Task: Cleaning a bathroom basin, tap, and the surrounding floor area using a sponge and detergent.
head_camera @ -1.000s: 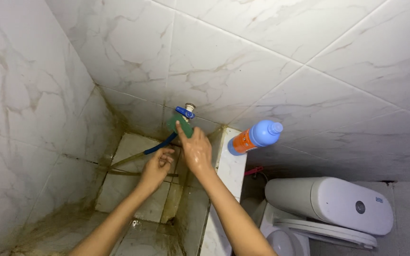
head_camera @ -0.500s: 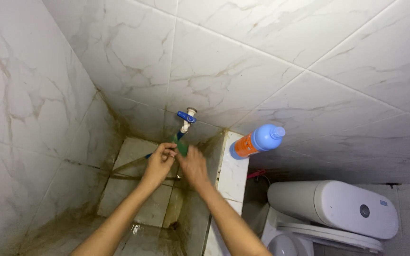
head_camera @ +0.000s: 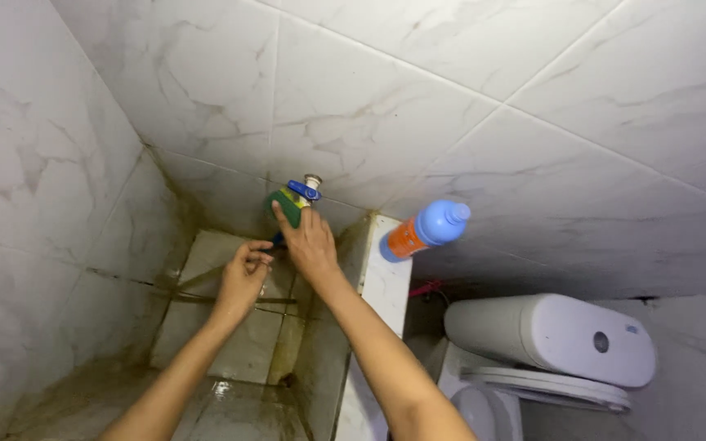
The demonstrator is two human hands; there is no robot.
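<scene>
On the top of the low tiled wall (head_camera: 386, 278) that divides the wash corner from the toilet, a bottle (head_camera: 422, 230) with a blue upper part and an orange label stands at the far end, close to the back wall. On the other side of this low wall there is a white toilet tank (head_camera: 553, 336) and, below it, the toilet seat (head_camera: 549, 388). The tiles of the corner floor (head_camera: 230, 343) have brown and green stains, and a thin hose (head_camera: 206, 282) lies across them.

The tap (head_camera: 306, 189) comes out of the back wall, just beside the far end of the low wall. Its blue handle lies sideways. A dark hose goes from it down to the left, mostly hidden behind the hands.

The sponge (head_camera: 286, 206) is green with a thin yellow side. It is pressed against the tap from the left, with its long side slanting from upper right to lower left.

The right hand (head_camera: 308, 241) pinches the sponge with the fingers reaching up to the tap. The left hand (head_camera: 243, 278) is lower and to the left, the fingers loosely curled together, and I cannot tell if it holds something.
</scene>
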